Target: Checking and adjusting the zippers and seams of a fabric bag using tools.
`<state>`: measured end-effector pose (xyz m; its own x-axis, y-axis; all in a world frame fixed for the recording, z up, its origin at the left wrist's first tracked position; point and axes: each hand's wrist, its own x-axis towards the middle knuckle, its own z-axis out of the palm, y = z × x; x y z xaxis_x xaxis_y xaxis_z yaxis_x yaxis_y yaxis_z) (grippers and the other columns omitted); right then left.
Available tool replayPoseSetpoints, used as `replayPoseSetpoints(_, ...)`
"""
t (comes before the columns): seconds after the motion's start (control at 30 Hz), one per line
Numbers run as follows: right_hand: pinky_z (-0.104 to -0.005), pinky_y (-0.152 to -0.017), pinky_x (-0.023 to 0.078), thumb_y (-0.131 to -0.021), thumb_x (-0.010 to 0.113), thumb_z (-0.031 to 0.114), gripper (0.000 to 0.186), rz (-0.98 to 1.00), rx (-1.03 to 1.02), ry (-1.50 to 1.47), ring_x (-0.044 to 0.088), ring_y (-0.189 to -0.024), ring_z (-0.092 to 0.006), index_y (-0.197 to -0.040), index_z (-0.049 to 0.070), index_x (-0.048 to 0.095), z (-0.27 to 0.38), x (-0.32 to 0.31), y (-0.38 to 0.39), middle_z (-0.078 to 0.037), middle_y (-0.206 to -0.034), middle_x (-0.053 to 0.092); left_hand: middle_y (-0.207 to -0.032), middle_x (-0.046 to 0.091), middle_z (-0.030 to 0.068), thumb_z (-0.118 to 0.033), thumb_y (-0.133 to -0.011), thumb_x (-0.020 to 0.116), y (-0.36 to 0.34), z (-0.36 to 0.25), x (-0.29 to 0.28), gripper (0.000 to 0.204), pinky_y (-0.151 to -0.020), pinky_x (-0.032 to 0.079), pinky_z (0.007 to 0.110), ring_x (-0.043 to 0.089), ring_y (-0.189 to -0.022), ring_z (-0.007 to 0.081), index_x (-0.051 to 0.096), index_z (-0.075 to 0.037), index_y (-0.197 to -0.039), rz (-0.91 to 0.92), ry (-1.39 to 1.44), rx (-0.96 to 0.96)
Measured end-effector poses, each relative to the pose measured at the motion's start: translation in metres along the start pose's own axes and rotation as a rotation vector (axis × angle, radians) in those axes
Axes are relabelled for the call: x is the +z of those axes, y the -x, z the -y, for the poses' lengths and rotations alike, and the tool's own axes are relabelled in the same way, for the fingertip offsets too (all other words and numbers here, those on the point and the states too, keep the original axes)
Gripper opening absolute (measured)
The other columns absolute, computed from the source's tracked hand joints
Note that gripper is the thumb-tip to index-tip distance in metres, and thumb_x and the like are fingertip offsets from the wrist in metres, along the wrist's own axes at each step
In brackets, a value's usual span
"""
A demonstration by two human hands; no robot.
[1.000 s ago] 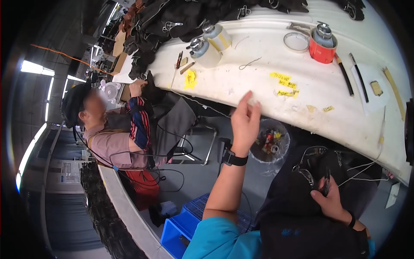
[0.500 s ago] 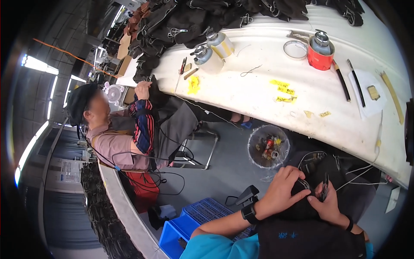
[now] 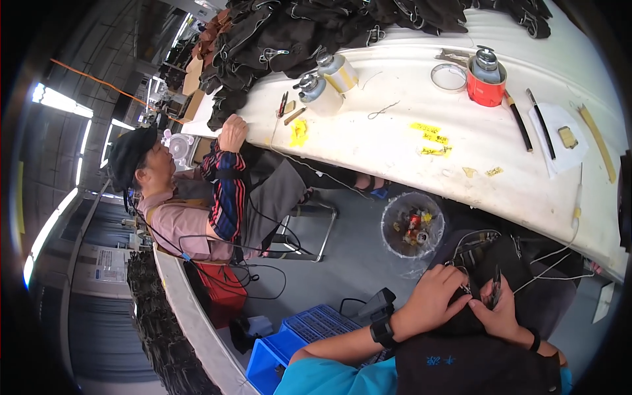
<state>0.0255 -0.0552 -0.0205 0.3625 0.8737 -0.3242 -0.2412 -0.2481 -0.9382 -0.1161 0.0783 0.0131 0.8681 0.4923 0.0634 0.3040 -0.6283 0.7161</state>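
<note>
A black garment (image 3: 480, 253) with thin pale cord lies bunched over my lap. My left hand (image 3: 431, 296) is closed, its fingers pinching a dark edge of the garment, where a bit of pale cord or trim shows. Right beside it, my right hand (image 3: 497, 315) grips a small dark pair of thread snips (image 3: 496, 284), whose pointed tips stick up past the fingers. The two thumbs nearly meet. How far the snips' blades are apart cannot be made out.
A white-covered table (image 3: 395, 148) runs across in front, with pump bottles (image 3: 321, 95), a red tin (image 3: 486, 87), brushes (image 3: 518, 122) and heaped black garments (image 3: 289, 39). Below stand a lined waste bin (image 3: 413, 225) and blue crates (image 3: 316, 326). A co-worker (image 3: 191, 197) sits at the left.
My left fingers have curled in and shifted slightly on the garment's edge; the right hand stays put. The co-worker's raised hand has moved a little to the right.
</note>
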Motion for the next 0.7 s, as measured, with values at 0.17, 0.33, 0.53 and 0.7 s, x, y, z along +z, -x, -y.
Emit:
replayPoseSetpoints(0.17, -0.0187, -0.055, 0.034, -0.075, 0.073, 0.001, 0.038, 0.015, -0.061, 0.029, 0.038, -0.061, -0.0026, -0.086, 0.009, 0.038, 0.004, -0.004, 0.008, 0.002, -0.072, 0.045, -0.09, 0.058, 0.0144, -0.017, -0.086, 0.064, 0.001, 0.007, -0.001, 0.018, -0.075, 0.045, 0.038, 0.057, -0.086, 0.0317, 0.057, -0.003, -0.094, 0.27, 0.245, -0.123)
replayPoseSetpoints(0.33, -0.0252, -0.068, 0.039, -0.076, 0.074, 0.001, 0.039, 0.008, -0.141, -0.118, 0.043, -0.072, -0.0099, -0.086, 0.011, 0.038, 0.035, -0.01, 0.0, 0.0, -0.078, 0.044, -0.096, 0.061, 0.0021, -0.015, -0.094, 0.057, -0.02, 0.015, -0.003, 0.016, -0.076, 0.045, 0.027, 0.057, -0.089, 0.011, 0.059, -0.003, -0.103, 0.445, 0.945, -0.254)
replayPoseSetpoints(0.53, -0.0247, -0.069, 0.043, -0.08, 0.073, 0.001, 0.035, 0.225, -0.144, -0.402, 0.048, -0.076, -0.0075, -0.086, 0.011, 0.04, 0.052, -0.008, -0.013, 0.001, -0.08, 0.051, -0.101, 0.062, 0.0043, -0.017, -0.096, 0.052, -0.019, -0.024, -0.016, 0.023, -0.079, 0.046, 0.025, 0.057, -0.091, 0.0089, 0.057, 0.001, -0.109, 0.225, 1.471, -0.566)
replayPoseSetpoints(0.7, -0.0236, -0.063, 0.037, -0.081, 0.073, 0.001, 0.039, 0.218, -0.022, -0.541, 0.046, -0.068, -0.0093, -0.089, 0.013, 0.036, 0.044, -0.019, -0.007, -0.001, -0.076, 0.05, -0.108, 0.062, 0.0099, -0.026, -0.093, 0.056, -0.019, -0.022, 0.001, 0.037, -0.086, 0.049, 0.029, 0.06, -0.098, 0.0143, 0.054, 0.005, -0.115, 0.262, 1.627, -0.554)
